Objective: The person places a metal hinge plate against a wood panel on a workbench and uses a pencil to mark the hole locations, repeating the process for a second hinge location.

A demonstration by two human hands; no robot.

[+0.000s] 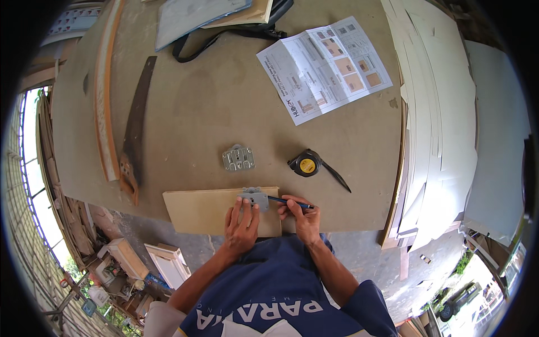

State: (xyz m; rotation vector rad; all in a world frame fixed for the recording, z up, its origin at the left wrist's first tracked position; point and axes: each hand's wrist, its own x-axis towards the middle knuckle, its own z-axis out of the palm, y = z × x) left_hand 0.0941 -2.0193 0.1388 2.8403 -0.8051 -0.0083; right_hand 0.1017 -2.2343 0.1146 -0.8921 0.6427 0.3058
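Note:
A pale wooden board lies flat along the near edge of the table. On its right part rests a grey metal roller bracket, its roller side at the board's far edge. Fingertips of my left hand press on the bracket, spread a little apart. My right hand grips a dark blue pen, the tip at the bracket's right side; the exact contact is too small to tell. A second, similar metal roller bracket lies on the table beyond the board.
A black and yellow tape measure lies right of the second bracket. To the left are a handsaw and a long wooden strip. Farther off, a printed instruction sheet lies beside a black strapped bag. White panels stand along the right.

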